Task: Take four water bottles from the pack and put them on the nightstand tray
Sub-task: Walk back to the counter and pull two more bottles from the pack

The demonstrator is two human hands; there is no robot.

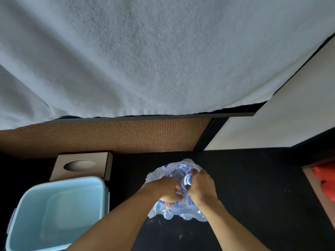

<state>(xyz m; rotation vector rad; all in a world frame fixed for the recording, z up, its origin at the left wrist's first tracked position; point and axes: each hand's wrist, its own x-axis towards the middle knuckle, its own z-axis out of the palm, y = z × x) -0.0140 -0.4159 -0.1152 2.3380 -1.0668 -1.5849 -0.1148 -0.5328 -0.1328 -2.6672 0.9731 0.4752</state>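
A pack of water bottles (178, 212) in clear plastic wrap with blue print stands on the black floor below me. My left hand (167, 190) grips the wrap on the pack's left side. My right hand (202, 187) grips the wrap on the right, its fingers curled by a bottle top (187, 179) that shows through the torn film. Both hands touch each other over the middle of the pack. How many bottles are inside is hidden by the wrap and my hands. The nightstand tray is not in sight.
A light blue bin (54, 212) stands empty at the lower left. Behind it sits a wooden tissue box (81, 165). A bed with a white towel cover (145, 57) and woven brown side panel (108, 136) fills the top. Something orange (326, 182) lies at the right edge.
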